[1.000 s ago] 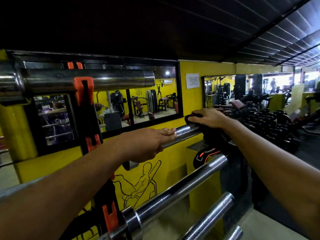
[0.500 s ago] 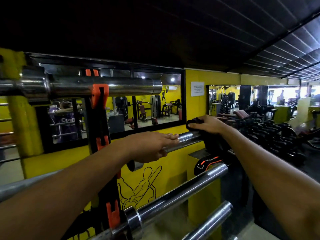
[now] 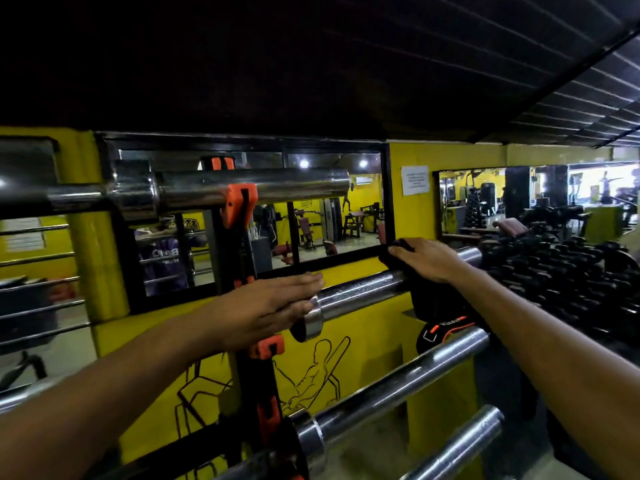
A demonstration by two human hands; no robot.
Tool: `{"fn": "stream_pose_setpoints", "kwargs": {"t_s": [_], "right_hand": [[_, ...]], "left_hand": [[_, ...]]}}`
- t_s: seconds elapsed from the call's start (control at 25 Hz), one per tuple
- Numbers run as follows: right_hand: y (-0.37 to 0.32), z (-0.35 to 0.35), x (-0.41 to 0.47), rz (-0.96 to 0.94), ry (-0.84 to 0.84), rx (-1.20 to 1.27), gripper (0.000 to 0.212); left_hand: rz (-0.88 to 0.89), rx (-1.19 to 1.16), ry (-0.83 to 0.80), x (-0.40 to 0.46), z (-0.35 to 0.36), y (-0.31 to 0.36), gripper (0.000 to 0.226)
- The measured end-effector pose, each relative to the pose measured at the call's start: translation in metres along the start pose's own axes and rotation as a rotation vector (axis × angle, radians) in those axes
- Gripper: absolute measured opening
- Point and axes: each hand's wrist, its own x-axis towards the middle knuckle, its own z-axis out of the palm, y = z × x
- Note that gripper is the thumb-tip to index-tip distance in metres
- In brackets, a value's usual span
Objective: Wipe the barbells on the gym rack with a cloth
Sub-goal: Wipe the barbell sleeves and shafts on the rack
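Observation:
Several chrome barbells lie one above another on a black rack with orange hooks (image 3: 242, 202). My right hand (image 3: 427, 259) grips a dark cloth (image 3: 427, 299) wrapped over the sleeve of the second barbell (image 3: 360, 292), near its outer end. The cloth hangs down below the bar. My left hand (image 3: 266, 311) rests on the same barbell at its collar, fingers stretched along the sleeve and thumb under it. The top barbell (image 3: 252, 190) sits above, and two more sleeves (image 3: 398, 386) lie below.
A yellow wall (image 3: 408, 223) with framed mirrors stands right behind the rack. A dumbbell rack (image 3: 561, 275) full of black dumbbells fills the right side. A dark low ceiling hangs overhead. Thin bars cross at the far left.
My right hand with the cloth has slid inward along the sleeve, leaving the bar's end uncovered. My left hand stays at the collar. The view has shifted left and closer.

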Motion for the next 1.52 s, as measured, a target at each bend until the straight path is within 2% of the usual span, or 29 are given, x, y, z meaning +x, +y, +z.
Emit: {"fn": "stream_pose_setpoints", "kwargs": {"t_s": [0.16,0.24,0.28,0.36,0.4,0.44,0.52,0.6,0.68,0.72,0.8,0.88,0.92,1.0,1.08,1.16,1.32,1.44,1.52], "right_hand": [[-0.018,-0.012,0.028,0.132,-0.228,-0.048,0.046],[-0.029,-0.003,0.024,0.059,-0.228,-0.067,0.045],[-0.029,0.007,0.011,-0.021,-0.112,-0.056,0.044],[-0.015,0.029,-0.027,-0.248,0.261,0.016,0.048],[-0.002,0.038,-0.039,-0.324,0.384,0.044,0.050],[0.007,0.035,-0.042,-0.321,0.401,0.089,0.049],[0.003,0.013,-0.021,-0.132,0.226,0.113,0.042],[-0.024,-0.002,0.008,0.051,-0.071,0.010,0.038],[-0.049,0.004,0.016,0.022,-0.192,-0.084,0.040],[-0.052,0.011,0.006,-0.064,-0.120,-0.091,0.040],[-0.043,0.024,-0.032,-0.263,0.166,0.004,0.039],[-0.025,0.029,-0.046,-0.357,0.294,0.120,0.035],[-0.022,0.023,-0.038,-0.283,0.275,0.149,0.032],[-0.024,0.011,-0.001,-0.047,0.094,0.053,0.030],[-0.026,0.009,0.019,0.044,-0.058,0.005,0.036],[-0.028,0.007,0.022,0.019,-0.005,0.067,0.035],[-0.054,-0.007,-0.004,-0.045,0.238,0.179,0.035],[-0.085,-0.002,-0.021,-0.093,0.172,0.186,0.038],[-0.098,0.006,-0.020,0.000,0.030,0.114,0.044]], "left_hand": [[-0.003,0.004,0.004,-0.002,-0.001,0.001,0.051],[-0.006,0.002,0.014,-0.002,-0.001,-0.001,0.051],[-0.008,-0.001,0.012,-0.002,-0.001,-0.001,0.051],[-0.010,-0.022,0.006,-0.002,-0.001,0.000,0.051],[-0.012,-0.029,0.007,-0.001,-0.001,0.000,0.051],[-0.015,-0.032,0.013,0.000,0.000,0.000,0.051],[-0.029,-0.038,0.023,0.001,-0.001,-0.001,0.051],[-0.038,-0.040,0.023,0.000,-0.001,0.001,0.050],[-0.030,-0.038,0.026,-0.002,-0.002,0.003,0.050],[-0.029,-0.035,0.027,-0.002,-0.003,0.004,0.050],[-0.033,-0.021,0.020,-0.002,-0.002,0.004,0.050],[-0.039,-0.022,0.008,-0.001,-0.002,0.002,0.050],[-0.040,-0.021,0.009,-0.001,-0.002,0.002,0.050],[-0.032,-0.021,0.022,-0.001,-0.003,0.001,0.050],[-0.019,-0.024,0.023,-0.003,-0.004,0.005,0.049],[-0.006,0.008,0.027,-0.006,-0.005,0.007,0.049],[0.011,0.020,0.051,-0.016,-0.012,0.005,0.048],[0.034,0.033,-0.006,-0.027,-0.010,-0.001,0.049],[0.046,0.023,-0.013,-0.030,-0.010,-0.004,0.050]]}}
